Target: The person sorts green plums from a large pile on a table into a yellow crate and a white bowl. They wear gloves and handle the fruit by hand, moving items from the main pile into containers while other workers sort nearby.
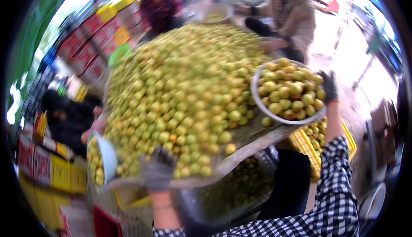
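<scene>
A broad heap of small yellow-green round fruit [173, 108] covers the table before me. At its near edge is my left hand [159, 169] in a dark grey glove, close to the fruit. Motion blur hides whether its fingers hold anything. My right hand [330, 87], gloved as well, grips the right side of a white bowl [257, 100] at the table's right edge. Heaped in that bowl are fruits [289, 90], some with a reddish blush. Just left of it a lone fruit [266, 121] lies on the table covering [248, 137].
Below the edge sit a dark tub [238, 185] of fruit and a yellow plastic crate [305, 147] with fruit. A light-blue basin [109, 159] tilts at the left corner. Co-workers [289, 21] sit around the table. Stacked cartons [93, 47] stand at left.
</scene>
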